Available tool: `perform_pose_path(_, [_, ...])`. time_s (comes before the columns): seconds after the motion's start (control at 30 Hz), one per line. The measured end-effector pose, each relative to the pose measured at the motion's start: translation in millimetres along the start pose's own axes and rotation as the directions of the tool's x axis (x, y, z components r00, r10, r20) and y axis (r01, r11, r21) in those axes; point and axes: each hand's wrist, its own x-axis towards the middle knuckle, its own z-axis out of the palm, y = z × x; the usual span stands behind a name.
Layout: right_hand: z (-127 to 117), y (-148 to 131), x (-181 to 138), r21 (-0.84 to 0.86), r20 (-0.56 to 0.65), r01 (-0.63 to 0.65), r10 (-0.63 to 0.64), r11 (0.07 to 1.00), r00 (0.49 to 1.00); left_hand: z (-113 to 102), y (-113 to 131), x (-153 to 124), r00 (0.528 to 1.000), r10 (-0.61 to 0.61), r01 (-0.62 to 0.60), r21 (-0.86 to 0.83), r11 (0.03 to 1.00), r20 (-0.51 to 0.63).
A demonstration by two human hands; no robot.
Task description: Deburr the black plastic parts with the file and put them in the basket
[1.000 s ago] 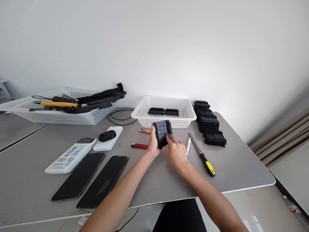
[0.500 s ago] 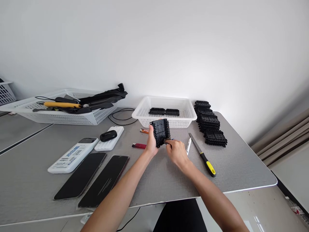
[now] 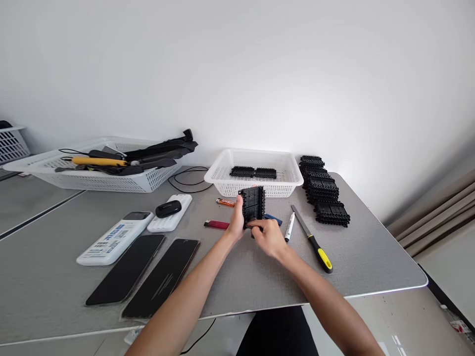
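My left hand [image 3: 236, 220] is closed round the left edge of a black toothed plastic panel [image 3: 254, 203], holding it upright above the table. Fingers curled, my right hand [image 3: 267, 237] presses at the panel's lower edge. Something small and dark shows at its fingertips; what it is cannot be made out. Behind the right hand lies a blue lighter [image 3: 273, 218], partly hidden. A white marker [image 3: 290, 227] and a file with a black and yellow handle [image 3: 312, 241] rest to its right. Near my left hand are a red lighter [image 3: 216, 224] and an orange lighter [image 3: 225, 202].
A white basket [image 3: 218, 173] holds two black panels [image 3: 265, 172]. Stacked panels [image 3: 322, 188] stand at the right. On the left are another basket [image 3: 156, 179] with tools and straps, power banks [image 3: 115, 239], a black case [image 3: 168, 208] and two phones [image 3: 162, 277].
The panel has turned more upright and moved slightly right. My right hand has slid left and down along its lower edge, uncovering more of the blue lighter.
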Motion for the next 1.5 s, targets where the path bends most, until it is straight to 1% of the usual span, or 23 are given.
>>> perform_pose_path(0.07, [-0.7, 1.1, -0.3, -0.016, 0.015, 0.025, -0.025, 1.0, 1.0, -0.8, 0.1, 0.2, 1.0, -0.017, 0.017, -0.008, 1.0, -0.005])
perform_pose_path(0.13, [-1.0, 0.5, -1.0, -0.11, 0.018, 0.027, -0.025, 0.994, 1.0, -1.8, 0.2, 0.6, 0.999, -0.04, 0.04, -0.026, 0.999, -0.016])
perform_pose_path(0.23, [-1.5, -3.2, -2.5, -0.302, 0.012, -0.014, 0.018, 0.953, 1.0, -2.9, 1.1, 0.7, 0.996, -0.09, 0.088, -0.059, 0.994, -0.021])
perform_pose_path(0.3, [-2.4, -6.4, -3.2, -0.402, 0.019, -0.04, 0.052, 0.915, 0.998, -2.8, 2.3, 0.3, 0.993, -0.119, 0.117, -0.068, 0.991, -0.019])
perform_pose_path(0.43, [-3.8, -11.1, -3.6, -0.5, 0.033, -0.071, 0.101, 0.863, 0.994, -0.9, 3.8, -0.2, 0.991, -0.13, 0.129, -0.077, 0.989, -0.009])
perform_pose_path(0.57, [-3.6, -12.2, -3.8, -0.527, 0.051, -0.077, 0.123, 0.846, 0.991, -1.2, 1.8, 0.9, 0.991, -0.123, 0.126, -0.055, 0.991, 0.046])
perform_pose_path(0.77, [-8.9, -6.1, -2.8, -0.599, 0.061, -0.119, 0.193, 0.792, 0.979, -7.2, -2.0, 3.9, 0.995, -0.078, 0.075, 0.042, 0.996, 0.062])
perform_pose_path(0.93, [-12.1, -4.1, -2.8, -0.614, 0.045, -0.121, 0.187, 0.78, 0.981, -10.1, -0.9, 4.6, 0.994, -0.077, 0.075, 0.017, 0.997, 0.075])
perform_pose_path(1.03, [-9.5, -4.8, -2.6, -0.541, 0.044, -0.098, 0.144, 0.835, 0.989, -10.3, -2.0, 4.6, 0.995, -0.071, 0.07, 0.019, 0.997, 0.072])
perform_pose_path(1.17, [-6.5, -4.6, -1.2, -0.314, 0.085, -0.019, 0.048, 0.949, 0.995, -9.3, -4.6, 4.2, 0.993, -0.067, 0.065, 0.025, 0.998, 0.097])
perform_pose_path(1.23, [-6.9, -4.9, -1.0, -0.242, 0.102, 0.005, 0.02, 0.97, 0.995, -9.0, -4.5, 3.8, 0.992, -0.096, 0.095, 0.018, 0.995, 0.081])
perform_pose_path(1.27, [-7.6, -5.3, -1.1, -0.24, 0.1, 0.004, 0.02, 0.971, 0.995, -9.0, -3.9, 3.5, 0.991, -0.118, 0.118, 0.01, 0.993, 0.068])
perform_pose_path(1.37, [-10.4, -7.3, -1.9, -0.344, 0.058, -0.043, 0.067, 0.938, 0.996, -9.2, -0.3, 3.2, 0.985, -0.167, 0.168, -0.026, 0.985, 0.039])
perform_pose_path(1.5, [-12.0, -10.0, -1.8, -0.508, -0.009, -0.17, 0.192, 0.844, 0.981, -8.3, 4.3, 3.2, 0.978, -0.202, 0.205, -0.063, 0.977, 0.044])
